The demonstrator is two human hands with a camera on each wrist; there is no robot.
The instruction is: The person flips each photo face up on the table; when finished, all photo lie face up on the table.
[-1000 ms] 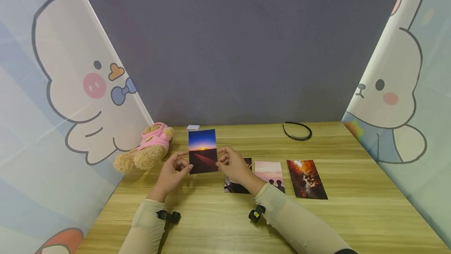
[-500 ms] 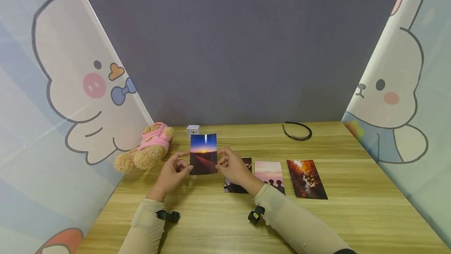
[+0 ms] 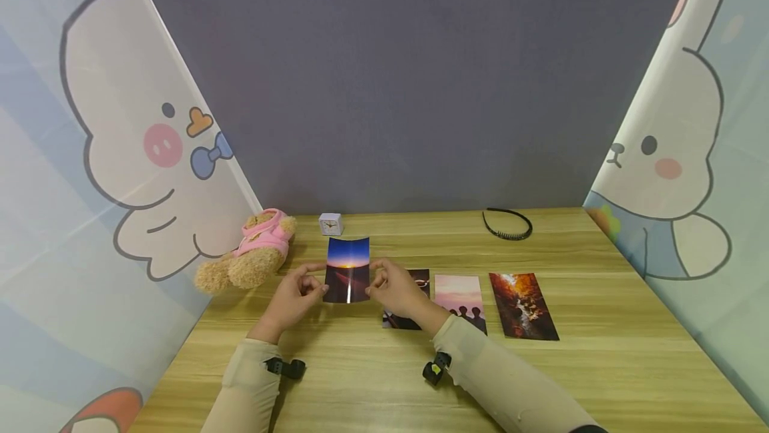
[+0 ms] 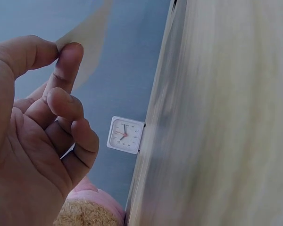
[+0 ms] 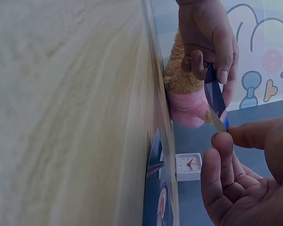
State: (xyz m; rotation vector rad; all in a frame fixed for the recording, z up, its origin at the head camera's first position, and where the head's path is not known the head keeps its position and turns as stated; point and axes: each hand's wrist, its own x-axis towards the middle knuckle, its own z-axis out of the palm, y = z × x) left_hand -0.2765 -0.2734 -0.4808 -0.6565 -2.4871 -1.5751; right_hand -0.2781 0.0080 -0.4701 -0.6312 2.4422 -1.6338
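A glossy sunset photo (image 3: pixel 348 271) with a blue sky is held above the table between both hands. My left hand (image 3: pixel 297 296) pinches its left edge between thumb and fingers. Its right edge is pinched by my right hand (image 3: pixel 396 289). In the right wrist view the photo (image 5: pixel 216 96) is seen nearly edge-on and bowed. Pale backing of the photo (image 4: pixel 87 44) shows in the left wrist view. Under the right hand lies a dark photo (image 3: pixel 423 278), partly hidden by that hand. Beside it are a pink photo with silhouettes (image 3: pixel 458 293) and an autumn stream photo (image 3: pixel 524 306).
A teddy bear in a pink hoodie (image 3: pixel 255 249) lies at the back left of the wooden table (image 3: pixel 360 386). A small white clock (image 3: pixel 331 224) stands behind the held photo. At the back right is a black headband (image 3: pixel 507 224). Walls enclose the table's back and sides.
The sunset photo has lowered and tilted back, with its top edge now bowed. The clock behind it has come into full view. Both hands keep their pinch on the photo's edges.
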